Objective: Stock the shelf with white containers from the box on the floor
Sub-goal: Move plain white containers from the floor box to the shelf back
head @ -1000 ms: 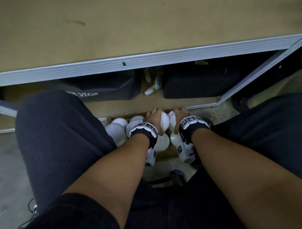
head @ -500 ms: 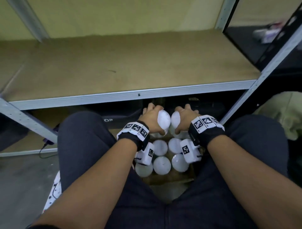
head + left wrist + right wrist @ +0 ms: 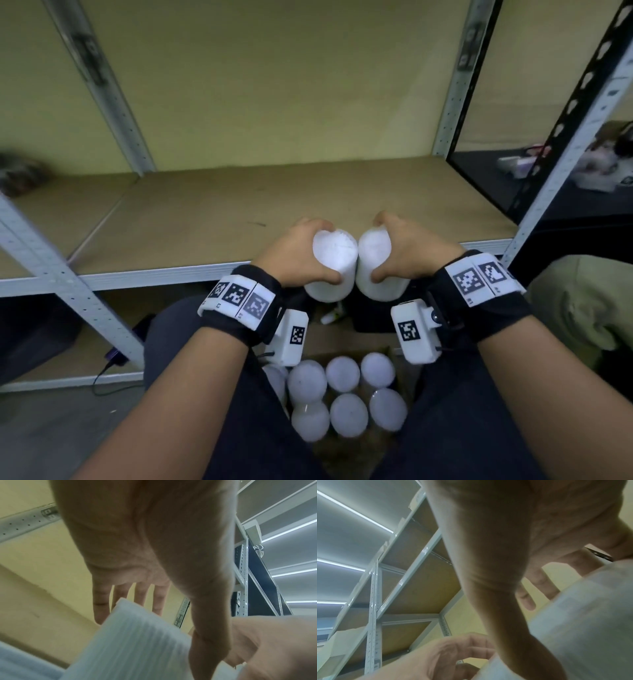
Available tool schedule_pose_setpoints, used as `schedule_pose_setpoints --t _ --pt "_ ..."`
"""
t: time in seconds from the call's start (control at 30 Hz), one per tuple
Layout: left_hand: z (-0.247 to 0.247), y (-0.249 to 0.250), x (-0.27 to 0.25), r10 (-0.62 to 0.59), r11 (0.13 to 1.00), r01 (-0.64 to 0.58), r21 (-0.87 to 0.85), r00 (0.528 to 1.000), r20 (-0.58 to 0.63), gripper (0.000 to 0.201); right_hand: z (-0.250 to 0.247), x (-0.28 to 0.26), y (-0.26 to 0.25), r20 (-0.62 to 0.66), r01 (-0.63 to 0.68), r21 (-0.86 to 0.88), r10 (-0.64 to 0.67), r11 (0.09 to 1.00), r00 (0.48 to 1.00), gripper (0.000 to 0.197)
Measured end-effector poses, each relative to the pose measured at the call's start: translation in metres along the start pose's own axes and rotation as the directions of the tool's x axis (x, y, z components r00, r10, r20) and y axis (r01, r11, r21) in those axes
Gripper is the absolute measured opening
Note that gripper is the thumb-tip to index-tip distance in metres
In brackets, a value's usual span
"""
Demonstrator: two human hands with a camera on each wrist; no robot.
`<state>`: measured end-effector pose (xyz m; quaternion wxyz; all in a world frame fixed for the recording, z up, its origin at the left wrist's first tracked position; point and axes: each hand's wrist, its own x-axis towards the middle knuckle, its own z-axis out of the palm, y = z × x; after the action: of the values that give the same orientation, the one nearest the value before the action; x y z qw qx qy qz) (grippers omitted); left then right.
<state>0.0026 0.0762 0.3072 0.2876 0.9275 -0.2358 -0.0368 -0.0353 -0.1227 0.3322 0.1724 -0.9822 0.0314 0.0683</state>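
White containers: left hand [image 3: 294,255] gripped one [image 3: 330,265], right hand [image 3: 407,251] the other [image 3: 378,265] | both upright, touching, mid-frame over front rail | shelf board [image 3: 239,205] lay bare just beyond | box [image 3: 342,404] lower centre.

Two held white containers [image 3: 330,263], several boxed

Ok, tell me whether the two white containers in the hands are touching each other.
Touching. In the head view the left hand's container and the right hand's container press side by side with no gap between them, above the shelf's front edge.
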Motion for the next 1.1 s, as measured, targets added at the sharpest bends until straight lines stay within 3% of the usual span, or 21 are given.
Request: schedule_pose_setpoints --t 0.17,0.33,0.73,0.97,1.1 --pt "-0.018 0.001 0.014 -0.04 0.999 0.039 -0.004 0.995 -0.094 0.073 -0.012 0.016 -0.007 -0.114 0.034 0.057 -0.028 0.998 0.993 0.072" --pt "-0.026 -0.001 0.037 -0.053 0.998 0.056 0.016 0.987 -0.155 0.071 -0.016 0.042 -0.005 -0.185 0.069 0.123 -0.045 0.99 0.982 0.069" --pt "-0.006 -0.02 0.082 -0.097 0.993 0.102 0.058 0.992 -0.083 0.066 0.004 0.097 0.015 -0.171 0.078 0.079 -0.064 0.994 0.983 0.062" --pt "-0.005 -0.024 0.081 -0.055 0.978 0.061 0.199 0.998 -0.035 0.07 0.008 0.101 0.02 -0.154 0.105 0.004 -0.104 0.994 0.983 0.065" --pt "-0.007 -0.018 0.074 0.091 0.972 -0.061 0.227 0.988 -0.125 0.058 0.007 0.09 0.017 -0.31 0.201 -0.003 -0.192 0.98 0.931 0.051"
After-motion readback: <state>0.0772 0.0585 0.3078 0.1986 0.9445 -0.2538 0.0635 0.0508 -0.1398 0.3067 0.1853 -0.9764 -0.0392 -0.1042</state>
